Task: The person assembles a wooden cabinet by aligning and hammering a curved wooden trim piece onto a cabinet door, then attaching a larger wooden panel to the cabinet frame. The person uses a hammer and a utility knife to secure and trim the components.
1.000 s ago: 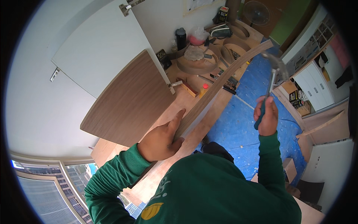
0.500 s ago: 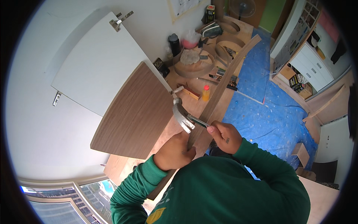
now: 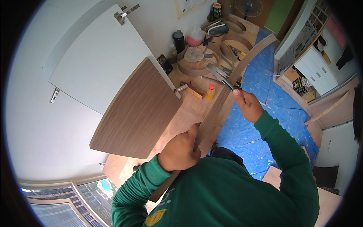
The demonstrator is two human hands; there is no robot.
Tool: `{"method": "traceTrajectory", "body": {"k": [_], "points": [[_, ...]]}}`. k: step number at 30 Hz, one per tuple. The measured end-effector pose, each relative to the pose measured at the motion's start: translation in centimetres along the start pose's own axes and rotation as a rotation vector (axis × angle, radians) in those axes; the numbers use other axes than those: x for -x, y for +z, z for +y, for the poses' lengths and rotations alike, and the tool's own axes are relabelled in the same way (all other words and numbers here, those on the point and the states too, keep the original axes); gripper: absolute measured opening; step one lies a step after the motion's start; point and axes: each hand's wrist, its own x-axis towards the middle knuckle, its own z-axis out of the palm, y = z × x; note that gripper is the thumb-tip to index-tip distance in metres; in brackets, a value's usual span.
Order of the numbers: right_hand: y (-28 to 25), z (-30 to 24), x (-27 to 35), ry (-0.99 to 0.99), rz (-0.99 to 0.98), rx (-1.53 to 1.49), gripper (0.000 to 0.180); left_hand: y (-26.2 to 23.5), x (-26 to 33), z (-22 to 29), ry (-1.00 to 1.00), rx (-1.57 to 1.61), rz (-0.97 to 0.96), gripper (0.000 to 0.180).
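My left hand [image 3: 180, 150] is closed round the lower part of a long wood-grain strip [image 3: 216, 113], in front of my chest. The strip runs up to the far right and bends near its far end. My right hand [image 3: 248, 106] holds a claw hammer [image 3: 223, 76] by its dark handle, farther along the strip. Its metal head points away from me over the workbench, apart from my left hand. Part of the strip passes behind my left hand and sleeve.
The workbench [image 3: 193, 107] carries a bottle with a red cap [image 3: 210, 92], a wooden hand plane [image 3: 193, 90] and several curled edging strips [image 3: 235, 42]. At the left are a brown wood-grain panel [image 3: 136, 113] and a white hinged panel [image 3: 100, 60]. Blue sheeting [image 3: 245, 140] covers the floor.
My right hand has moved up and away to the right with the hammer, whose head has left the spot near my left hand. My left hand keeps its grip on the strip.
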Motion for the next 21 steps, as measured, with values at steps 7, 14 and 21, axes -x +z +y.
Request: {"method": "traceTrajectory", "body": {"k": [7, 14, 21], "points": [[0.0, -0.9, -1.0, 0.096, 0.09, -0.049, 0.055, 0.3, 0.3, 0.9, -0.007, 0.052, 0.056, 0.075], [2.4, -2.6, 4.4, -0.053, -0.107, 0.046, 0.054, 0.3, 0.2, 1.0, -0.001, 0.103, 0.021, 0.079], [-1.0, 0.3, -0.5, 0.15, 0.046, -0.028, 0.058, 0.5, 0.4, 1.3, -0.034, 0.091, 0.008, 0.084]]}}
